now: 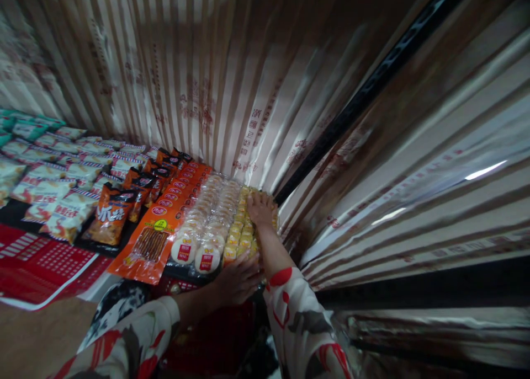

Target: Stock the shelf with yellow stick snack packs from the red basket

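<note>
My right hand (261, 211) lies palm down on the back part of rows of small yellow-wrapped snack packs (242, 233), its fingers stretched out. At the front end of the same rows, my left hand (238, 279) rests against the packs with straight fingers. Beside them on the left stand rows of round pale biscuits in clear wrap (215, 224) with red labels. A large orange bag of brown snack sticks (151, 241) lies left of those. The undersides of both hands are hidden.
Further left are orange-and-black snack bags (111, 213), several rows of white snack bags (68, 211) and green packs (28, 126). Red plastic baskets (53, 263) sit below. A pleated printed curtain (199, 92) hangs close behind, and a dark pole (351, 103) slants down beside my right hand.
</note>
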Tool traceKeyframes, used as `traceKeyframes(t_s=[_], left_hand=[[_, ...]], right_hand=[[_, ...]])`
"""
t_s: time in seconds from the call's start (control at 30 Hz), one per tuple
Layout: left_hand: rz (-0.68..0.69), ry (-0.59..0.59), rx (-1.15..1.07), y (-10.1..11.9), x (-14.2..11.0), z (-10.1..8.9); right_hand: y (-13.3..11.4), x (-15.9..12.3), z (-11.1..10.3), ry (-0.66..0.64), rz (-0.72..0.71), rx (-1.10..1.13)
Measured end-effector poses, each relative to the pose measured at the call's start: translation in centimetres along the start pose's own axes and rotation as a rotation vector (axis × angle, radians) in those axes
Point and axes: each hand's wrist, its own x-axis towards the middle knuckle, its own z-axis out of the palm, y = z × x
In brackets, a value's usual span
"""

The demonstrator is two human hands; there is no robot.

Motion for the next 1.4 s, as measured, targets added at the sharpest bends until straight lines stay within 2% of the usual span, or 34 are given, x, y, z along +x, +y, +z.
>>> traceKeyframes(t_s=[0.17, 0.23, 0.37, 0.43, 0.5, 0.57, 0.63, 0.77, 0.93, 1.07, 1.2, 1.4], left_hand=[[0.021, -0.038, -0.005, -0.1, 0.3, 0.2], [0.037, -0.042, 0.009, -0.1, 0.5, 0.3], [0.077, 0.037, 0.052, 0.2, -0.1, 0.8], [-0.017, 0.063, 0.096, 0.8, -1.4, 0.7], [-0.238, 0.082, 0.151, 1.5, -3.2, 0.2], [-0.402, 0.063, 0.18, 2.2, -5.1, -0.5], [-0.429, 0.021, 0.181, 2.5, -6.4, -1.2], [-0.418, -0.059, 0.177, 2.3, -7.2, -1.5], [-0.404, -0.071, 0.174, 1.6, -7.1, -1.4], [-0.377, -0.05, 0.162, 1.6, -7.9, -1.7], [-0.389, -0.033, 0.185, 1.7, -9.2, -2.0], [-0.456, -0.119, 0.163, 0.5, -10.9, -3.3]], right_hand=[[-1.3, -3.4, -1.2, 0.158, -0.047, 0.148], [-1.5, -5.9, -1.7, 0.211, -0.07, 0.168], [-0.4, -12.1, -2.1, 0.335, -0.137, 0.189], [0.7, -15.4, -1.1, 0.408, -0.157, 0.203], [1.9, -18.5, 0.7, 0.438, -0.123, 0.185], [2.8, -21.0, 3.1, 0.397, -0.082, 0.147], [3.3, -22.7, 5.5, 0.334, -0.105, 0.099], [3.0, -23.6, 8.3, 0.261, -0.072, 0.042], [2.7, -23.2, 8.8, 0.219, -0.065, -0.001], [2.4, -23.8, 8.6, 0.263, -0.066, 0.015], [1.4, -25.0, 8.7, 0.312, -0.182, 0.055], [-0.6, -25.0, 10.1, 0.432, -0.308, 0.152]])
